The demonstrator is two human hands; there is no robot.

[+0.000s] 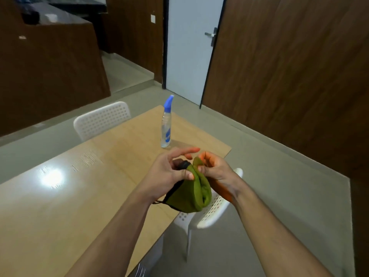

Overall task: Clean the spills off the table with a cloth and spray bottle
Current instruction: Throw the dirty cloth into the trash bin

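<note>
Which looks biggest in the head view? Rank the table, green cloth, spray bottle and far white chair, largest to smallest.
1. table, by far the largest.
2. far white chair.
3. green cloth, though it is held nearer the camera, so the order with the chair is unsure.
4. spray bottle, slim and upright.

Bottle (166, 126) label unreadable, cloth's (191, 193) top hidden by hands

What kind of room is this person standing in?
Probably an office break room or meeting room, though I can't be sure. A long wooden table has white plastic chairs pulled up to it, the walls are dark wood panelling, and a plain white door has a lever handle.
</note>
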